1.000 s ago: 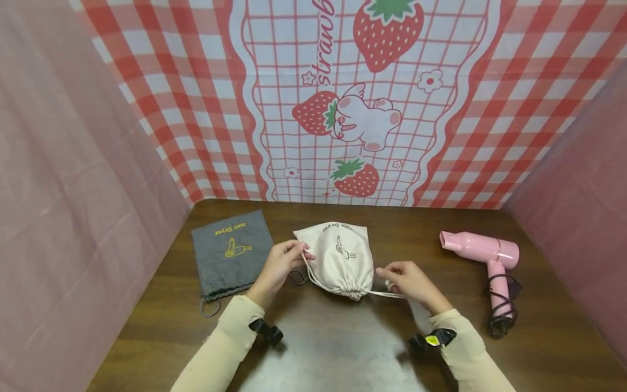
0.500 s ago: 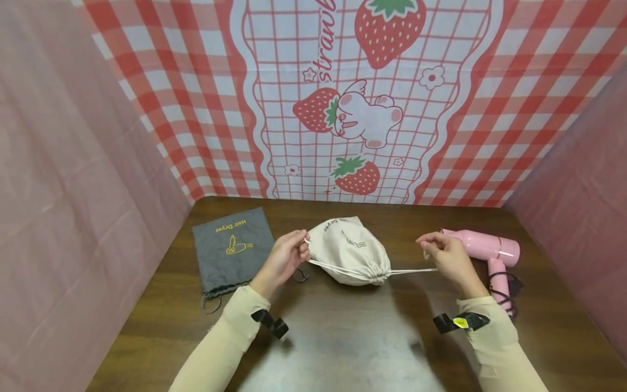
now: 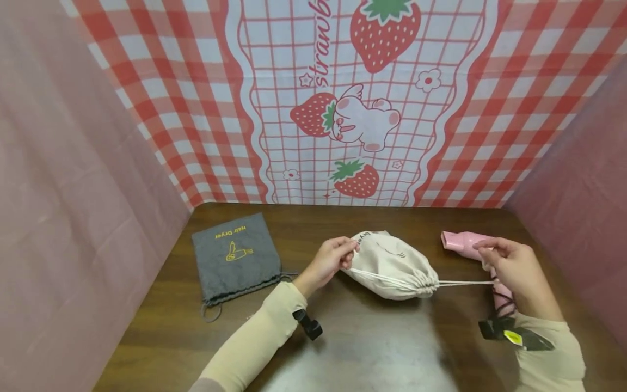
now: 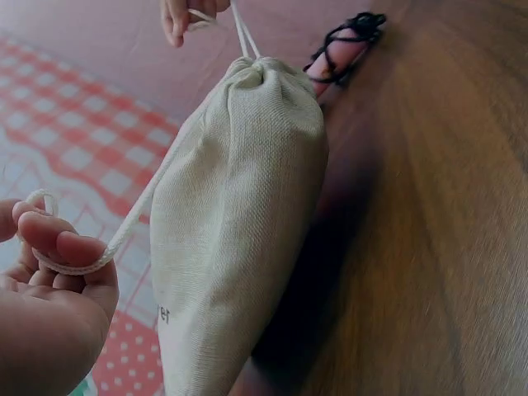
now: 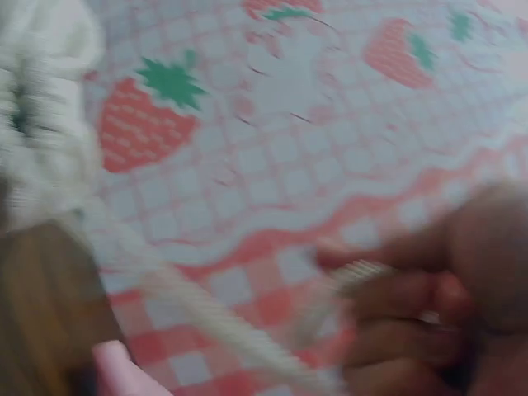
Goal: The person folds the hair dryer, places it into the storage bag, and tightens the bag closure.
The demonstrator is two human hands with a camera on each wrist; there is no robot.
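A bulging cream drawstring bag with a dark hair dryer print hangs between my hands, its mouth gathered tight on the right side. My left hand pinches one white cord at the bag's left; in the left wrist view that cord loops around the curled fingers. Over at the right, my right hand holds the other cord, which is stretched taut from the gathered mouth. The right wrist view is blurred, with a cord loop at the fingertips. What fills the bag is hidden.
A flat grey drawstring bag with yellow "Hair Dryer" lettering lies at the table's left. Behind my right hand lies a pink hair dryer, its black cable wound round the handle. Pink cloth sides and a strawberry-print backdrop enclose the wooden table.
Both hands have moved right, the right hand farther, drawing the cream bag along and turning its gathered mouth from facing front to facing right. The right hand now overlaps the hair dryer.
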